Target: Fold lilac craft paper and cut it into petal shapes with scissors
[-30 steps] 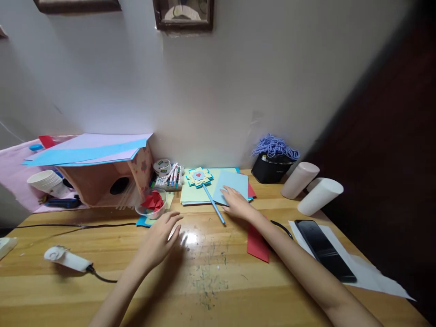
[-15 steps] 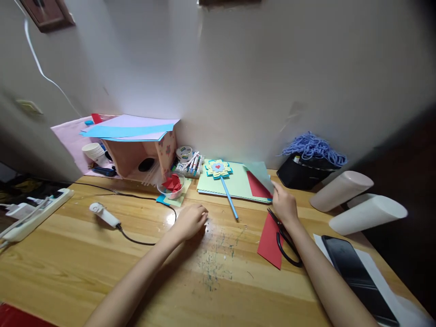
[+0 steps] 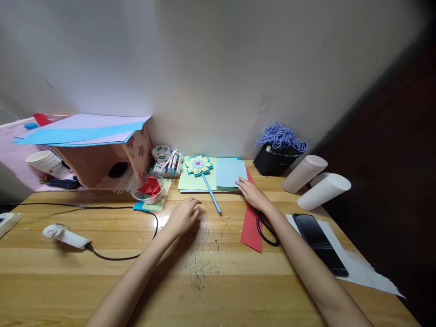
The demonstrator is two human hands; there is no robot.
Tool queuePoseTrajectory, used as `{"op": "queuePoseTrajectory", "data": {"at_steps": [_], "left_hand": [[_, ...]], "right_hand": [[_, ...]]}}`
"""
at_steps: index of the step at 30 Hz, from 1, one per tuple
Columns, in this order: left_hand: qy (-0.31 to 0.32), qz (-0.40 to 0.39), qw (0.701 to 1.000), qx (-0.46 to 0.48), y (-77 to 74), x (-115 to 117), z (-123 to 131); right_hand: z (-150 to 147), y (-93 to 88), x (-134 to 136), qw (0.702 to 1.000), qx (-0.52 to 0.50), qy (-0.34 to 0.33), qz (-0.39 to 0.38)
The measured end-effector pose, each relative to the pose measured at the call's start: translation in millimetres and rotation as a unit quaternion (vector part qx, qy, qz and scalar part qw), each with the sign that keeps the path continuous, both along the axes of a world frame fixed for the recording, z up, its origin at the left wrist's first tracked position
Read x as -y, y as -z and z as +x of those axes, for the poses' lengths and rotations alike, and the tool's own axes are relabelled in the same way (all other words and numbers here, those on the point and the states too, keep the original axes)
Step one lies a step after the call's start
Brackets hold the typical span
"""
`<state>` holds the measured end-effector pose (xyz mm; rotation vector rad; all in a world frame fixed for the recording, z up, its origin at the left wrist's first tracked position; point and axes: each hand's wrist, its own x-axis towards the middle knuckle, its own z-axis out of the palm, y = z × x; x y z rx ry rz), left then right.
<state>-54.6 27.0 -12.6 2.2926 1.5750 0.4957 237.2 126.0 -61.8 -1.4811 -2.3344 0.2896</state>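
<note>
My left hand (image 3: 184,215) rests on the wooden table, holding nothing, its fingers loosely bent and a little apart. The fingertips of my right hand (image 3: 252,193) lie on the lower right corner of a light blue paper sheet (image 3: 231,172). This sheet sits flat on a stack of pale green paper (image 3: 184,184). A layered paper flower (image 3: 198,164) on a blue stick (image 3: 211,194) lies across the stack. Under my right wrist are a long red paper strip (image 3: 251,231) and scissors (image 3: 269,236), of which mainly the black handles show.
Left stands an open box (image 3: 98,163) roofed with paper. Before it is a clear bowl (image 3: 148,188) with red folded paper, near markers (image 3: 172,163). A white plug (image 3: 66,236) trails a cord. Right are a black container (image 3: 272,161), white rolls (image 3: 323,190) and a phone (image 3: 320,245).
The blue sheet, lifted at its corner before, now lies flat, and my right hand has loosened its pinch. More red paper now lies beside the stack. The view has turned right.
</note>
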Motion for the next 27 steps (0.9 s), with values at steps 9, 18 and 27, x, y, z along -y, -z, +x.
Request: {"op": "queuePoseTrajectory", "data": {"at_steps": [9, 18, 27], "left_hand": [[-0.025, -0.091, 0.995, 0.027, 11.1, -5, -6], [-0.01, -0.101, 0.994, 0.031, 1.9, -4, -7], [-0.005, -0.104, 0.994, 0.044, -2.9, -10, -15]], "right_hand": [[-49, -19.8, 32, 0.979, -0.163, 0.078, -0.094], [-129, 3.5, 26, 0.908, -0.309, 0.081, -0.27], [-30, -27.6, 78, 0.856, -0.442, 0.063, -0.263]]}}
